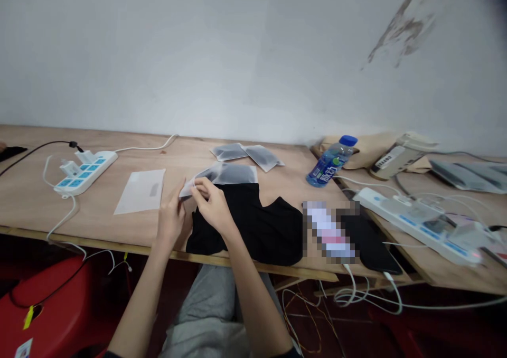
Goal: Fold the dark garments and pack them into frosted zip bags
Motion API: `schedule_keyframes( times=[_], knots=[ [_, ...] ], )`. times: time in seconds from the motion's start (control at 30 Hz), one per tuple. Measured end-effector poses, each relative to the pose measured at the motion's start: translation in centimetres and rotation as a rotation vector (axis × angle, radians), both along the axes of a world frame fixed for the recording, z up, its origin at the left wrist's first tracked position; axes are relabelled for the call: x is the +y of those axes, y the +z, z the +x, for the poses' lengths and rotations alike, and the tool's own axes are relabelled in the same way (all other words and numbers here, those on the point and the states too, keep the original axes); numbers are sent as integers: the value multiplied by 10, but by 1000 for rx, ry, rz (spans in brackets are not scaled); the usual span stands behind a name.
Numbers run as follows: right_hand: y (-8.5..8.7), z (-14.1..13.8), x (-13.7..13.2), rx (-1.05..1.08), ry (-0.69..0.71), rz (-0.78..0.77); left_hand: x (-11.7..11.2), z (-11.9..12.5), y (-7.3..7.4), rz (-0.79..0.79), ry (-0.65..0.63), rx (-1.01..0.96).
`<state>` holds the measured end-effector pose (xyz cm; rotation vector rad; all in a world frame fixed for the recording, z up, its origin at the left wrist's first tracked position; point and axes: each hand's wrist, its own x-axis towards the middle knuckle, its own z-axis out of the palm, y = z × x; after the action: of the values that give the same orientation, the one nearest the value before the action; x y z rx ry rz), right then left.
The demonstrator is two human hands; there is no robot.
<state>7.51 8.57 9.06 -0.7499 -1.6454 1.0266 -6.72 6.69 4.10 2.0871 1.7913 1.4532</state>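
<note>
Between my two hands is a frosted plastic bag [187,190], its near edge raised off the table. My left hand [171,213] has its fingers closed on the bag's left side. My right hand [213,204] pinches the same bag near its edge, thumb and fingers together. Under and to the right of my right hand spreads a black cloth [261,226], flat with a notched outline. Just behind it lies a frosted bag with dark contents [240,173]; where it meets the held bag is hard to make out.
Two more filled frosted bags [263,156] lie farther back. A flat white bag [141,191] rests at left, near a power strip [86,173]. To the right are a blue-capped bottle [331,161], a black phone [370,242], a pixelated phone-like object [330,231], another power strip [418,226] and cables.
</note>
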Motion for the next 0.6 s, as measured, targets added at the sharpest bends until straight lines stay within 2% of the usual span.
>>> schedule_keyframes(
  times=[0.13,0.23,0.3,0.4,0.5,0.6],
  knots=[
    [28,11,-22,-45,-122,110,11,14,23,139,-50,-55],
    [40,20,-38,-53,-247,86,15,33,28,143,-124,-127],
    [36,27,-43,-38,-337,25,14,48,25,113,-208,-122],
    [16,40,-43,-19,-453,-87,5,67,14,116,-310,-70],
    [-2,52,-44,-34,-486,-164,-12,77,4,216,-305,-56],
    [-6,60,-50,-63,-471,-205,-28,77,-1,342,-268,-46]
  ],
)
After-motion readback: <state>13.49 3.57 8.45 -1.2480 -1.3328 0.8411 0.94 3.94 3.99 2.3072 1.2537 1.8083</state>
